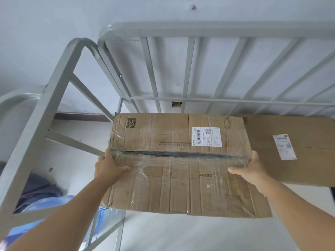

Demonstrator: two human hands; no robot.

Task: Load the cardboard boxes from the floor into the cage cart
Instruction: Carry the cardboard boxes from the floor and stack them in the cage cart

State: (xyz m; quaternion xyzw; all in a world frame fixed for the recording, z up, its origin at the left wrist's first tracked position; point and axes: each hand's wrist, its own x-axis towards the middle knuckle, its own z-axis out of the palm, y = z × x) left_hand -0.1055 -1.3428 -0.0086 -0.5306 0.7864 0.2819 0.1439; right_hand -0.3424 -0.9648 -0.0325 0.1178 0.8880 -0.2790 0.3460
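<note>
Both hands, the left hand (pixel 110 167) and right hand (pixel 252 169), clamp their fingers on the side edges of the cardboard box (pixel 179 163), held inside the cage cart (pixel 188 29) beside a second box (pixel 293 151); the slick tape could let it slip.

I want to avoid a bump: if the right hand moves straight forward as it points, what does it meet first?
Probably the second box beside the held box; depth is unclear.

creased taped cardboard box (pixel 181 165), cage cart (pixel 190 69) behind
</note>
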